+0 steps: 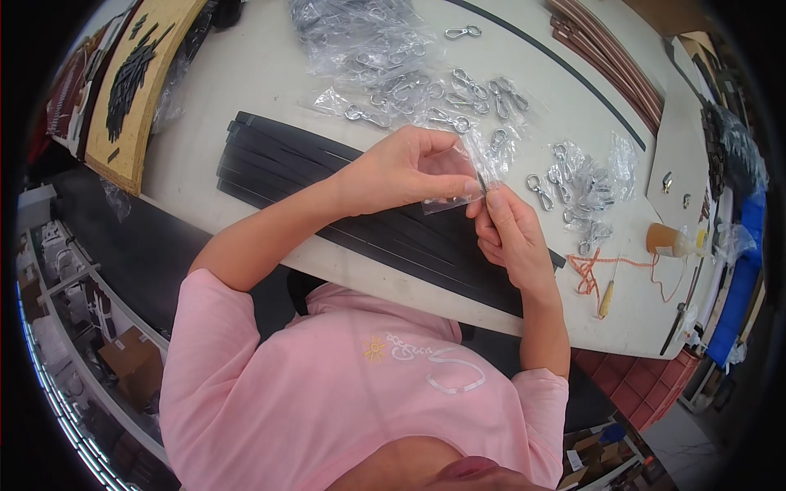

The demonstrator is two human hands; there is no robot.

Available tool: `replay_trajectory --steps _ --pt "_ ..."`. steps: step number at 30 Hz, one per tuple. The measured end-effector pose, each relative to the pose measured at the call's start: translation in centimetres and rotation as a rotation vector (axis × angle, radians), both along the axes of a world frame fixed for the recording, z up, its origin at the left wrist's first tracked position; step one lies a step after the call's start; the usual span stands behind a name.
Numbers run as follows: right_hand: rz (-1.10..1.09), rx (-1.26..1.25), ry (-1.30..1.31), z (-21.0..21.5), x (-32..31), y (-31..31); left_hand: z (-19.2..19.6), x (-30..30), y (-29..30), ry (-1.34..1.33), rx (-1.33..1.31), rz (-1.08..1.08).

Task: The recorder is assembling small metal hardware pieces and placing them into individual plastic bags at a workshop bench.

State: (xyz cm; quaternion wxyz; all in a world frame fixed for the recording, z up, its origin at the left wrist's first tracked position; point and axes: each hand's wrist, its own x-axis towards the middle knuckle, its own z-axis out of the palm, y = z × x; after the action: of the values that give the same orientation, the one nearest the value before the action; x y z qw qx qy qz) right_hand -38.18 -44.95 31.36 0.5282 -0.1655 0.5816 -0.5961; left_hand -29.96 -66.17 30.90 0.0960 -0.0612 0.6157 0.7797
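Observation:
Both my hands meet over the middle of the table, at a small clear plastic bag (471, 157). My left hand (401, 170) pinches the bag between thumb and fingers. My right hand (517, 236) is closed at the bag's right edge, its thumb pressed against the fingers; whether anything else is in its grip is hidden. Under my hands lies a wide bundle of flat black straps (282, 155). Just beyond them, silver snap hooks (460, 123) are scattered, several in clear bags. More bagged snap hooks (585, 192) lie to the right of my right hand.
A heap of clear bags (360, 37) lies at the far side. Brown straps (610, 53) rest far right. Nearer right are an orange cord (585, 274), a yellow-handled tool (607, 301) and a bottle of amber liquid (665, 240). A wooden tray (168, 61) holds black strips at left.

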Motion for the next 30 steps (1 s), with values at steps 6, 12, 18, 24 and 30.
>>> replay_trajectory --steps 6,12,18,24,30 --pt "0.002 0.032 0.095 0.3 0.2 0.0 -0.8 0.1 0.2 0.047 0.033 0.046" --pt "-0.003 0.022 0.087 0.5 0.3 -0.1 -0.7 0.2 0.0 0.048 -0.003 0.047" --pt "-0.027 0.006 0.014 0.2 0.4 -0.2 -0.7 0.3 0.3 0.081 -0.083 0.051" --pt "-0.025 0.015 -0.025 0.1 0.4 -0.2 -1.3 0.2 0.4 0.068 -0.038 0.02" --pt "-0.007 0.001 -0.025 0.1 0.2 0.0 -0.9 0.3 0.3 0.042 -0.049 0.007"
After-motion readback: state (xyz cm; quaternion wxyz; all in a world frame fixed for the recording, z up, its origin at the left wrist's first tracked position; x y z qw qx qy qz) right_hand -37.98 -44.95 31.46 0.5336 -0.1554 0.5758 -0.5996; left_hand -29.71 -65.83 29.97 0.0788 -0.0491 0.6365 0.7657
